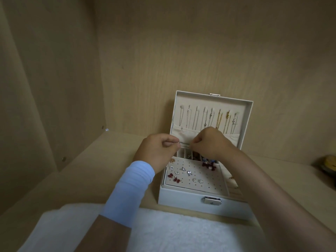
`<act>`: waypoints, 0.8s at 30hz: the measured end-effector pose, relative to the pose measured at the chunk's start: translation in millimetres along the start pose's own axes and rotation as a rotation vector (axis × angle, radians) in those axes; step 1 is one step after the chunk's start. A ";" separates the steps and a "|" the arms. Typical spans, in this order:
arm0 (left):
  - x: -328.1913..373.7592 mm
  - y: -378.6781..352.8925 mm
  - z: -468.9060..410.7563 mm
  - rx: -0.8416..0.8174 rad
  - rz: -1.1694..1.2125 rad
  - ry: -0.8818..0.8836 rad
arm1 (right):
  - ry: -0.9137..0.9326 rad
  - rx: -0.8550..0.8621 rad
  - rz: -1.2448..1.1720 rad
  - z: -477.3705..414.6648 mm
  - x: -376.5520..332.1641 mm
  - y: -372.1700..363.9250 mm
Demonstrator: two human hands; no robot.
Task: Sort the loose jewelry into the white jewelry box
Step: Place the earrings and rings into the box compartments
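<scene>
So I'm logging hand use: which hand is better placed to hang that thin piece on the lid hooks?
Probably the right hand: it pinches one end of the thin piece directly below the necklaces; the left hand sits off the box's left edge.

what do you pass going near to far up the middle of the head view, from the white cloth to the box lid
white cloth → latch → earring board → small compartments → right hand → hanging necklaces → lid clasp

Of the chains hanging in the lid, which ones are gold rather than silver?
The gold chains hang right of centre, just above the right hand; those further left are silver.
</scene>
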State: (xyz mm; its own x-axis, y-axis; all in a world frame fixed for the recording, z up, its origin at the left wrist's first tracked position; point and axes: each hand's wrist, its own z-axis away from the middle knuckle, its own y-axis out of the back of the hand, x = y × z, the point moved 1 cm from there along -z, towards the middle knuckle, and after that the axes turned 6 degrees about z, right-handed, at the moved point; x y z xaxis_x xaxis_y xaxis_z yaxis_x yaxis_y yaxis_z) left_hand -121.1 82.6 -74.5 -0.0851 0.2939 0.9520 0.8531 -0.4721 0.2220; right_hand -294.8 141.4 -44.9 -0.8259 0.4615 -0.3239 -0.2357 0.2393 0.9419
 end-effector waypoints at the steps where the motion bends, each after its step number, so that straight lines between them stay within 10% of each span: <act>1: -0.5 0.1 0.0 0.002 0.001 0.000 | -0.003 -0.018 0.011 -0.1 -1.1 -2.2; 24: 17.0 -11.3 9.9 -0.189 0.309 0.082 | 0.426 0.161 -0.678 57.7 11.9 7.6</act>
State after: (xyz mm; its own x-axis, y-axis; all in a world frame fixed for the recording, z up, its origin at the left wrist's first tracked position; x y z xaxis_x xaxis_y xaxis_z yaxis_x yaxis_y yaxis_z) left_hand -127.1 101.1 -63.0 0.1145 0.0498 0.9922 0.7357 -0.6754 -0.0510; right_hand -276.8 198.0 -46.7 -0.6616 -0.1847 -0.7268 -0.7046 0.4848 0.5181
